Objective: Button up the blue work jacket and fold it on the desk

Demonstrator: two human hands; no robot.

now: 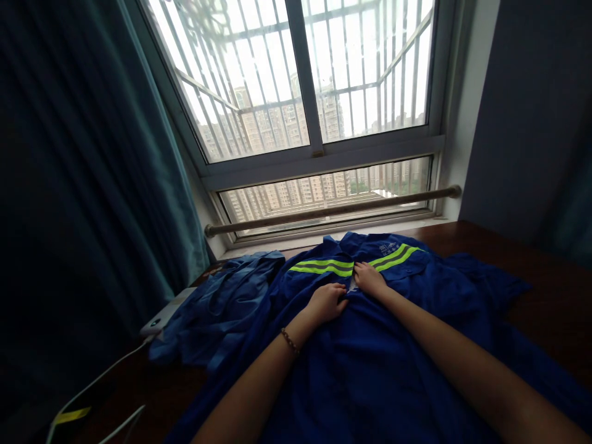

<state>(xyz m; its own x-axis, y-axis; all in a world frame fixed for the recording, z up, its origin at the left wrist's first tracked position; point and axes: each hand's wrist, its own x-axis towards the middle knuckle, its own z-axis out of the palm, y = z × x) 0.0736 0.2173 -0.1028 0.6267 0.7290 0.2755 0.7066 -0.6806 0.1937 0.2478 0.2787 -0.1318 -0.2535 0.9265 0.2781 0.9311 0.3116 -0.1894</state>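
A blue work jacket with yellow-green and grey reflective stripes lies spread, front side up, its collar toward the window. My left hand, with a beaded bracelet on the wrist, has its fingers bent over the left front edge just below the stripe. Close beside it, my right hand pinches the other front edge where the stripes meet. Between the two hands a small pale patch shows in the front opening. Both sets of fingertips are partly hidden by the cloth and the hands themselves.
A lighter blue crumpled garment lies to the left. Beyond it are a white power strip and its cable on the dark wooden surface. A rail crosses the barred window; a blue curtain hangs at left.
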